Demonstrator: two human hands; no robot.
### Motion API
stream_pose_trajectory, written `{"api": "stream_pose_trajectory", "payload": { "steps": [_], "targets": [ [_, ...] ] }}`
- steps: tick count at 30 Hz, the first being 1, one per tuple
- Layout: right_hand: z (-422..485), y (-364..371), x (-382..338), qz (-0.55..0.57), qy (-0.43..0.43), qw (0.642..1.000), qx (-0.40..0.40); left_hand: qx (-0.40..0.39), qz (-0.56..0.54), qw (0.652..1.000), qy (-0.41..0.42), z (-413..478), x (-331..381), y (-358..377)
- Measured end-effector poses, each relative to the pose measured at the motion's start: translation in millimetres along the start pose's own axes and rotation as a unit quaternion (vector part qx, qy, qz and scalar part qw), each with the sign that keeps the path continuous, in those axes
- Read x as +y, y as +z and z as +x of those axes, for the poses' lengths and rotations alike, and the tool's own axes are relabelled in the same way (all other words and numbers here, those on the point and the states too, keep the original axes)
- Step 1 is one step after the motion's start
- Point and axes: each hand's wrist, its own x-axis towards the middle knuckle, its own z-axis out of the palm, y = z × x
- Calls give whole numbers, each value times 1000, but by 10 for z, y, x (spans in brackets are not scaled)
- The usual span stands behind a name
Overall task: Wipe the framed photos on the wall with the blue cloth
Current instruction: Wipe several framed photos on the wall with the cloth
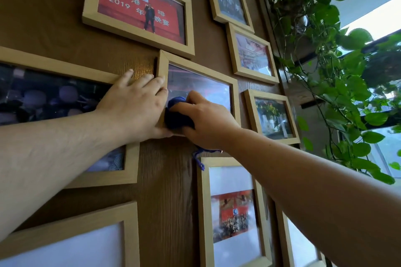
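The right hand [208, 119] clamps the blue cloth [176, 115] on the middle frame [161, 65]; the left hand [134, 102], fingers spread flat, braces that frame's left edge (hard rubbing could unhook it).

Two bare forearms — no sleeves in view.
Left hand [134, 102] and right hand [206, 121] ungloved — no rings, watch or bands seen.

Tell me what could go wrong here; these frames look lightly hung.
1. The right hand presses the blue cloth into the middle frame; it could tilt, though the left hand braces its edge.
2. The cloth's dangling tail hangs by the lower frame and might snag it.
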Motion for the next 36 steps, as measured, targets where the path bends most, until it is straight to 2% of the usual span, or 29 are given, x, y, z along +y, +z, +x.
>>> {"api": "stream_pose_trajectory", "payload": {
  "steps": [5, 12, 17, 20, 23, 33, 36],
  "targets": [
    [-214, 19, 211, 6, 30, 999, -18, -5, 8, 1000, -6, -12, 6, -12],
    [-734, 63, 606, -24, 159, 987, -16, -3, 50, 999, -1, -29, 58, -1],
    [-1219, 188, 609, 49, 257, 963, 69, 12, 32, 998, 59, -198, 397, -9],
    [-1479, 303, 473, 70, 290, 951, 78, 19, -3, 994, 111, -308, 663, 70],
    [-1684, 437, 390, 81, 313, 943, 82, -17, -24, 988, 154, -388, 909, 211],
    [-1913, 717, 406, 2, 353, 935, -13, -87, -46, 978, 182, -364, 1052, 478],
    [-1846, 738, 319, 13, 364, 931, -25, -92, -53, 978, 177, -348, 1053, 477]
  ]
}}
